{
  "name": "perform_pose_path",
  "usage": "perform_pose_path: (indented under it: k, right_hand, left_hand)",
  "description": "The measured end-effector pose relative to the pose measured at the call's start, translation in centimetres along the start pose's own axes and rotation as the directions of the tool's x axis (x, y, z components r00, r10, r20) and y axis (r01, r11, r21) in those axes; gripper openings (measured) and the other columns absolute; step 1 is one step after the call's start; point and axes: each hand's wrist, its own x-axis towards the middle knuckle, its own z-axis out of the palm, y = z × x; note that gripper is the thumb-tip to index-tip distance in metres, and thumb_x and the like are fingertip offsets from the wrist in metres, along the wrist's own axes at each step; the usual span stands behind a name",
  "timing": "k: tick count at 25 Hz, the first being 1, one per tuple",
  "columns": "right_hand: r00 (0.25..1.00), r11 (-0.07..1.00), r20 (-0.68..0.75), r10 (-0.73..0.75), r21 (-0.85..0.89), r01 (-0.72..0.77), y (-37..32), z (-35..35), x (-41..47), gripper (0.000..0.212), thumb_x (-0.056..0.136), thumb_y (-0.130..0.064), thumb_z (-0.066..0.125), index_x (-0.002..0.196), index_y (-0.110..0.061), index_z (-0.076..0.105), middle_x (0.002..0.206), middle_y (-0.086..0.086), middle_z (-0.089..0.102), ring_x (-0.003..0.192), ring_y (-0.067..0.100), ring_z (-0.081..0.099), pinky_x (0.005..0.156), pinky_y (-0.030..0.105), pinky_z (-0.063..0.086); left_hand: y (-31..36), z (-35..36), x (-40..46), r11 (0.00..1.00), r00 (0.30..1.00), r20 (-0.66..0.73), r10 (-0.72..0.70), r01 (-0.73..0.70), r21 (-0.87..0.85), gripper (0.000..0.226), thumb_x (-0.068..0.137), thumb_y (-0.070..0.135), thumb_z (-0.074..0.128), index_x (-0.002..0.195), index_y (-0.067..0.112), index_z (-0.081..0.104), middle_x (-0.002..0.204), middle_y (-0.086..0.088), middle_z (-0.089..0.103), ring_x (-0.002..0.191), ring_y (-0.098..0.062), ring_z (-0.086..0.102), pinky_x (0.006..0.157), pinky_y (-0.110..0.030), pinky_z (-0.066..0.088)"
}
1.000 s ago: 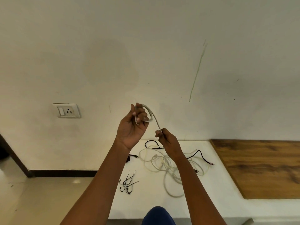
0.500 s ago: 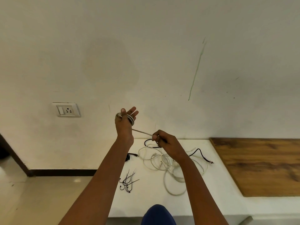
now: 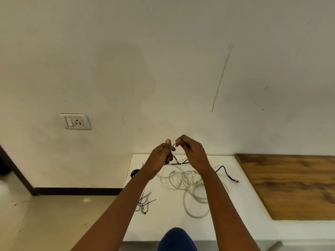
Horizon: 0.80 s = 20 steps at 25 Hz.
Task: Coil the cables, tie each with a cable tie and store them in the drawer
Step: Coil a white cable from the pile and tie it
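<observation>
White cable (image 3: 188, 182) loose on table (image 3: 244, 205); L hand (image 3: 161, 154) & R hand (image 3: 192, 151) both pinch its end; ties (image 3: 145, 201) at 7 o'clock.

Both forearms are bare, without sleeves, watch or rings. At the bottom edge, a blue-clothed knee (image 3: 176, 239) is visible.

Head camera looks forward, down at wall (image 3: 163, 69).

White cables (image 3: 188, 180) sprawl mid-counter (image 3: 250, 221), cable ties (image 3: 145, 201) left; bare surface near the front edge.
</observation>
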Motion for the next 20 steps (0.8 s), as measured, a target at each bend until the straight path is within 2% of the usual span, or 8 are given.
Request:
perform_pose_path:
  k: [2, 4, 7, 10, 13, 15, 18, 20]
  right_hand:
    - [1.000, 0.998, -0.012, 0.027, 0.055, -0.026, -0.1, 0.0, 0.2, 0.011, 0.095, -0.025, 0.053, 0.088, -0.019, 0.059, 0.068, -0.007, 0.058, 0.056, 0.003, 0.045, 0.058, 0.013, 0.035]
    - [0.995, 0.979, -0.021, 0.099, 0.179, -0.094, -0.4, -0.1, 0.2, 0.013, 0.091, -0.029, 0.059, 0.088, -0.017, 0.056, 0.058, -0.004, 0.045, 0.052, 0.005, 0.037, 0.055, 0.012, 0.034]
    - [0.989, 0.951, 0.018, 0.144, 0.276, -0.143, -0.7, 0.0, 0.2, 0.015, 0.093, -0.026, 0.056, 0.086, -0.012, 0.056, 0.066, 0.000, 0.051, 0.061, 0.007, 0.044, 0.060, 0.011, 0.037]
    - [0.990, 0.931, 0.033, 0.141, 0.337, -0.144, -0.8, 0.5, 0.0, 0.025, 0.101, -0.022, 0.040, 0.079, -0.014, 0.051, 0.070, -0.005, 0.052, 0.064, 0.006, 0.044, 0.063, 0.015, 0.037]
    - [0.991, 0.921, 0.002, 0.131, 0.371, -0.123, -0.2, 0.8, -0.4, 0.031, 0.102, -0.022, 0.035, 0.074, -0.015, 0.046, 0.065, -0.005, 0.040, 0.061, 0.007, 0.034, 0.059, 0.019, 0.031]
    - [0.990, 0.938, 0.010, 0.138, 0.319, -0.134, 0.4, 0.9, -0.7, 0.030, 0.102, -0.023, 0.036, 0.074, -0.024, 0.048, 0.065, -0.006, 0.042, 0.060, 0.006, 0.035, 0.059, 0.017, 0.031]
    - [0.980, 0.950, 0.058, 0.191, 0.240, -0.199, 1.4, 1.1, -1.3, 0.021, 0.100, -0.018, 0.041, 0.084, -0.021, 0.055, 0.078, 0.005, 0.054, 0.064, 0.012, 0.042, 0.061, 0.018, 0.034]
    - [0.970, 0.945, 0.108, 0.218, 0.224, -0.237, 2.0, 1.3, -1.7, 0.017, 0.099, -0.016, 0.044, 0.087, -0.018, 0.057, 0.084, 0.003, 0.058, 0.065, 0.007, 0.045, 0.065, 0.017, 0.038]
  left_hand:
    - [0.1, 0.0, -0.2, 0.996, 0.991, 0.117, -0.059, 0.066, -0.059, 0.048, 0.097, 0.053, 0.031, 0.084, 0.015, 0.057, 0.051, 0.008, 0.036, 0.045, -0.007, 0.036, 0.049, -0.017, 0.034]
    - [0.4, -0.3, -0.3, 0.960, 0.965, 0.244, -0.093, 0.152, -0.236, 0.042, 0.096, 0.049, 0.039, 0.080, 0.015, 0.055, 0.051, 0.007, 0.030, 0.044, -0.010, 0.028, 0.050, -0.019, 0.030]
    - [1.2, -0.5, -0.5, 0.772, 0.902, 0.422, -0.091, 0.332, -0.542, 0.032, 0.093, 0.042, 0.047, 0.072, 0.018, 0.055, 0.048, 0.008, 0.024, 0.041, -0.009, 0.017, 0.047, -0.019, 0.030]
    - [2.0, -0.3, -0.7, 0.602, 0.877, 0.480, 0.001, 0.383, -0.701, 0.028, 0.093, 0.037, 0.044, 0.073, 0.017, 0.051, 0.051, 0.007, 0.017, 0.042, -0.009, 0.014, 0.043, -0.020, 0.028]
    - [3.2, -0.7, -0.7, 0.458, 0.900, 0.420, 0.116, 0.327, -0.827, 0.032, 0.096, 0.035, 0.037, 0.072, 0.017, 0.050, 0.052, 0.006, 0.016, 0.040, -0.008, 0.017, 0.044, -0.019, 0.032]
    - [4.2, -1.2, -0.3, 0.386, 0.939, 0.308, 0.151, 0.231, -0.893, 0.035, 0.099, 0.036, 0.032, 0.074, 0.017, 0.048, 0.050, 0.007, 0.022, 0.038, -0.007, 0.026, 0.046, -0.018, 0.035]
    - [5.7, -2.2, 0.9, 0.356, 0.989, 0.062, 0.136, 0.010, -0.934, 0.037, 0.102, 0.035, 0.027, 0.076, 0.017, 0.046, 0.050, 0.008, 0.040, 0.042, -0.007, 0.040, 0.051, -0.019, 0.041]
    - [6.4, -2.9, 1.8, 0.381, 0.989, -0.091, 0.113, -0.128, -0.916, 0.033, 0.103, 0.031, 0.029, 0.078, 0.018, 0.047, 0.055, 0.009, 0.053, 0.050, -0.008, 0.053, 0.058, -0.020, 0.045]
